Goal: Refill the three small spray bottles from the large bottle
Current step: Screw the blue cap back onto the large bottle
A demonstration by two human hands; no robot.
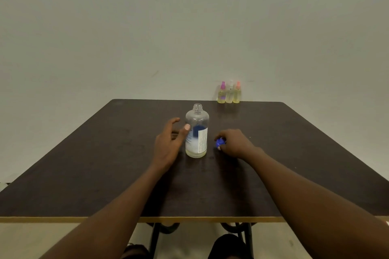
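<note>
Clear plastic forms the large bottle [196, 132], which stands upright on the dark table [105, 164] between the two hands. Its threaded neck is uncapped. A shallow layer of pale yellow liquid sits at the bottom; the rest of the body looks empty.

Left hand [168, 143]: positioned just beside the bottle, palm turned toward it, forearm reaching in from the near edge of the table. The span is wide, with the fingers spread and only loosely curved behind the bottle's shoulder. The thumb [186, 127] lies against the bottle's outline at shoulder height. Whether it makes contact cannot be told. Nothing is enclosed in this hand.

Right hand [235, 143]: lowered to the table top on the other side of the bottle, near it but apart from it. The knuckles are up and the fingers are curled down around a blue cap [220, 142], which shows at the fingertips, on the side facing the bottle.

Three small spray bottles stand upright in a tight row at the far edge of the table, well beyond the right hand and against the wall [84, 38]. Their order is: purple-topped bottle [221, 95], white-topped bottle [229, 95], orange-topped bottle [237, 94]. Each holds pale yellow liquid.

Markings: a white label [202, 140] wraps the large bottle on the side toward the right hand. It carries fine lines of print that are too small to read. A blue patch shows through the clear wall beside it. No brand name is legible.
</note>
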